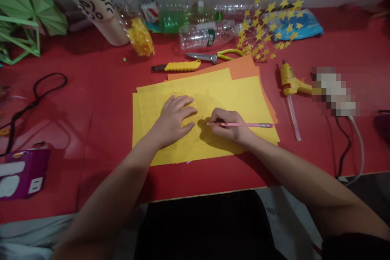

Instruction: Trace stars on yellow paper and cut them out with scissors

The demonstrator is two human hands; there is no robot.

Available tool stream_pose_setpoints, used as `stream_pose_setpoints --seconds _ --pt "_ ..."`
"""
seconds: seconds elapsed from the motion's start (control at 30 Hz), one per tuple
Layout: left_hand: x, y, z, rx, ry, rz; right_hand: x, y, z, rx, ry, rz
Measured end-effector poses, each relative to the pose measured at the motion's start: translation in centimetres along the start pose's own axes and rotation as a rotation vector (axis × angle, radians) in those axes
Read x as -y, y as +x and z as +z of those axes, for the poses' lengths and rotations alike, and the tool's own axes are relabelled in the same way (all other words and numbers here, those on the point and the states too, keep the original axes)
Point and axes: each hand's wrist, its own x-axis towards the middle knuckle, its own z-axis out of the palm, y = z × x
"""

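My left hand (176, 120) lies flat on the top yellow sheet of paper (219, 85), its fingers apart and pointing right. My right hand (227, 125) is closed around a pink pencil (252, 124), with the eraser end to the right and the tip at the paper beside my left fingertips. Faint pencil marks show on the yellow sheet around my left hand. More yellow sheets and an orange sheet (243, 67) lie under it, fanned out at the right.
Behind the paper lie a yellow utility knife (183, 66), scissors (210, 57), and plastic bottles (195, 36). Yellow stars (258, 32) stand at the back right. A glue gun (289, 81) is to the right, a purple box (27, 170) to the left. The red table's (189, 183) front edge is near me.
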Motion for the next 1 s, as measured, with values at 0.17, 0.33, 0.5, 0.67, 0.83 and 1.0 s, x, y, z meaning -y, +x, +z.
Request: stream_pose_setpoints --seconds 0.17,0.33,0.5,0.67,0.83,1.0 --pt "0.05 0.02 0.07 -0.009 -0.002 0.003 0.06 0.11 -0.04 0.011 0.013 -0.004" --pt "0.14 -0.02 0.11 -0.008 0.002 0.011 0.21 0.12 -0.18 0.033 0.018 0.002" --pt "0.07 -0.06 0.07 -0.008 0.001 0.008 0.38 0.11 -0.35 0.057 0.03 0.011" --pt "-0.02 -0.05 0.0 -0.002 0.007 0.005 0.41 0.07 -0.53 0.085 0.017 0.011" --pt "0.0 -0.07 -0.01 -0.005 -0.001 0.008 0.31 0.12 -0.58 0.091 0.01 -0.018" --pt "0.04 -0.07 0.02 -0.003 0.002 0.01 0.25 0.12 -0.56 0.088 0.011 -0.034"
